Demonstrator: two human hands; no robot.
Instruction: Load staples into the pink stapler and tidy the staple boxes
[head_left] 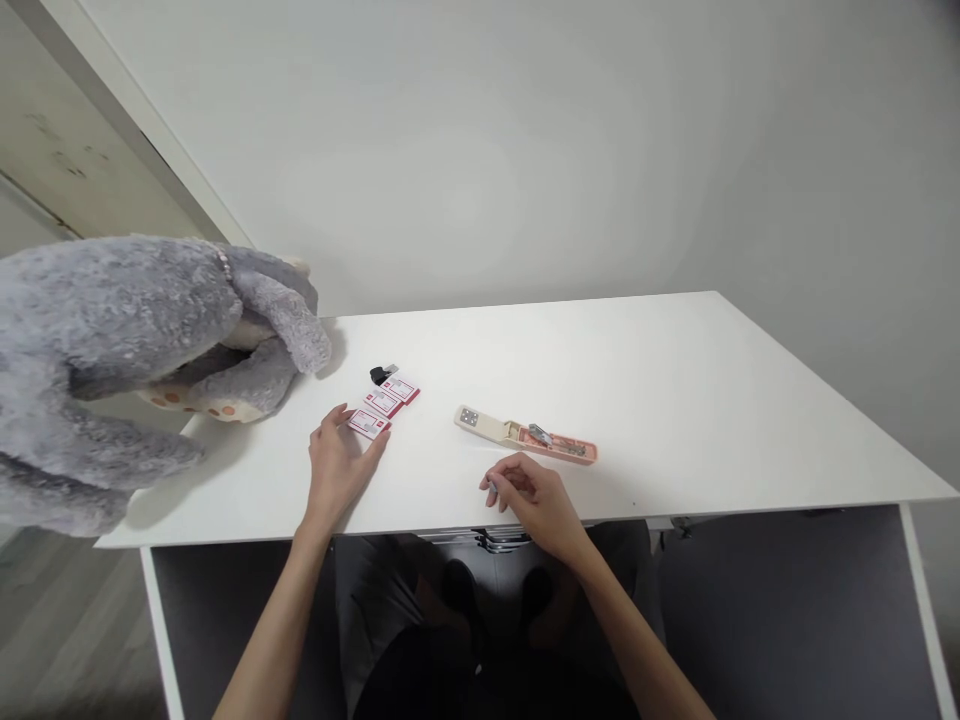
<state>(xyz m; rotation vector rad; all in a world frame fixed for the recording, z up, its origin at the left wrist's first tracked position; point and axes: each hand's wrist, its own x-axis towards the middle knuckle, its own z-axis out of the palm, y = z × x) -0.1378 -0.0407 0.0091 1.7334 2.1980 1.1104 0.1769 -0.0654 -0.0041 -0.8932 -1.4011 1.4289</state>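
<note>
White surface point(675, 390): It is in front of you and holds up the small things, so you can reach them.

Left grip point(336, 472): Your thumb and fingers bend around the nearest box point(367, 424), only as wide as the box. They seem to touch its two ends, perhaps so it does not slide. I cannot tell how hard you press.

Right grip point(534, 495): Your fingertips are nearly together, pinching a small grey thing point(492, 488) near the front edge. A tip pinch seems to suit something so tiny. It is too small to name.

Other boxes point(383, 402): They make a slanting row with the nearest box, leading away from you. Their labels face up, so the printed side shows.

Black thing point(378, 376): It lies just past the row, with a silvery bit beside it.

Long case point(517, 437): It lies open between the boxes and the right end, just past your right grip. Open like that, its metal parts show.

Grey toy point(127, 310): It leans over the left end, furry feet on top.

Counting: three red-and-white boxes, one case with a cream part and a pink part, one black thing, one toy, one pinched grey thing.
</note>
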